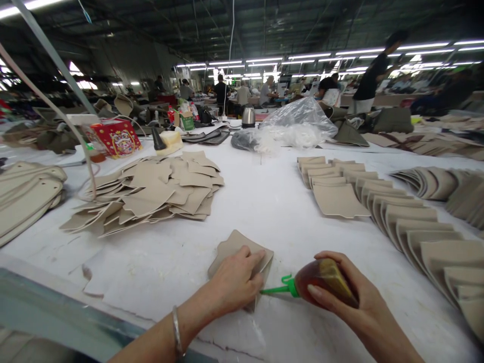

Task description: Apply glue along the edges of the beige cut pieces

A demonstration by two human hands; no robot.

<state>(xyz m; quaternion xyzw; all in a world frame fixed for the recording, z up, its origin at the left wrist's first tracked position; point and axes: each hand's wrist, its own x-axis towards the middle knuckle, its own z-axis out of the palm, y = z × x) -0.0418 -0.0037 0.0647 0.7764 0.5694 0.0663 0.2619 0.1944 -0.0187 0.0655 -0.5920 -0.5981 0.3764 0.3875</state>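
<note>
My right hand [351, 292] is wrapped round a squeeze glue bottle [315, 282] of amber-brown liquid with a green nozzle, tilted onto its side. The green tip points left and reaches the right edge of a beige leather-like piece [234, 243] lying on the white table. Over that piece is my left hand [240, 277], its fingers bent and pressing it down, thumb near the nozzle tip. The hand hides the middle of the piece. Whether the tip touches the piece, I cannot tell.
A loose pile of beige pieces [162, 186] lies left, and overlapping rows of similar pieces [401, 212] run along the right. Farther back are a red box [121, 137], a yellow sponge-like block [170, 141], clear plastic wrap [302, 121] and a kettle [248, 117]. People work beyond.
</note>
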